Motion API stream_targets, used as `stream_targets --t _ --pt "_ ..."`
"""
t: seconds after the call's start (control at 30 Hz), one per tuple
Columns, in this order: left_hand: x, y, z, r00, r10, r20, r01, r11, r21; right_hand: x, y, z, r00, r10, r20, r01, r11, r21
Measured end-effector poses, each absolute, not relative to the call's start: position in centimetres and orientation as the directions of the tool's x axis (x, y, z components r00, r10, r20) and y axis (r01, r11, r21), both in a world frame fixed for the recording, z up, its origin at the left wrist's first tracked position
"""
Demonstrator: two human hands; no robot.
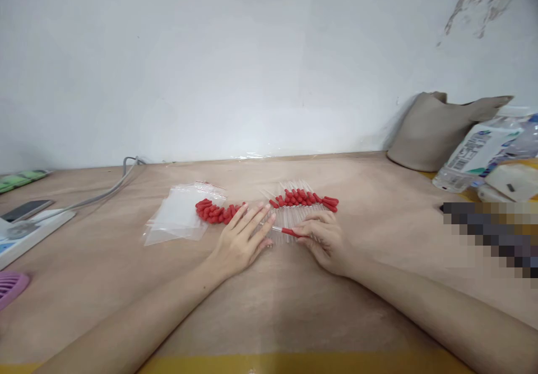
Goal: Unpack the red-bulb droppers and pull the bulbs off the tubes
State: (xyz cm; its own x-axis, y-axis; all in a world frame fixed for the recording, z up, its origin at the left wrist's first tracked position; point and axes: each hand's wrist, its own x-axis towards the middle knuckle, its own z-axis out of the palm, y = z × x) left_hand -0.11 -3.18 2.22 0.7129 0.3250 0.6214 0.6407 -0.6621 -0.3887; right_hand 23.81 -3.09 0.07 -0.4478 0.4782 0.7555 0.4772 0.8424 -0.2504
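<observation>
My right hand [323,240] pinches the red rubber bulb of a glass dropper [289,231], whose clear tube points left toward my other hand. Fingers stretched out, my left hand [246,238] lies palm down beside that tube, partly covering a pile of droppers with red bulbs [212,212]. Whether its fingertips touch the held tube I cannot tell. Just beyond both hands is a row of more red-bulbed droppers [298,197], with clear tubes lying side by side. Several clear zip bags [179,214] are stacked left of the droppers, partly under the left pile.
At the left are a white power strip [40,231] with a grey cable [98,197], a phone [27,211] and a purple slotted object [12,289]. A taupe bag-like item [432,130] and a labelled plastic bottle [473,152] stand at the right by the wall.
</observation>
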Motion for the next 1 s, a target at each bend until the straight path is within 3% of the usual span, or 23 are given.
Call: stream_targets --t 0.33,0.47,0.7,1.0 --pt "0.3 -3.0 1.8 0.719 0.303 0.625 0.602 -0.720 -0.344 22.3 -3.1 0.6 -0.520 0.486 0.702 0.535 0.826 -0.176" --pt "0.4 -3.2 1.6 0.721 0.289 0.630 0.580 -0.749 -0.320 21.1 -3.0 0.6 -0.542 0.427 0.724 0.568 0.821 -0.058" --pt "0.2 -3.4 1.3 0.738 0.264 0.621 0.520 -0.808 -0.276 21.2 -3.1 0.5 -0.638 0.351 0.685 0.509 0.860 0.034" --pt "0.3 -3.8 1.5 0.745 0.246 0.620 0.456 -0.866 -0.204 21.4 -3.4 0.9 -0.674 0.231 0.702 0.402 0.912 0.086"
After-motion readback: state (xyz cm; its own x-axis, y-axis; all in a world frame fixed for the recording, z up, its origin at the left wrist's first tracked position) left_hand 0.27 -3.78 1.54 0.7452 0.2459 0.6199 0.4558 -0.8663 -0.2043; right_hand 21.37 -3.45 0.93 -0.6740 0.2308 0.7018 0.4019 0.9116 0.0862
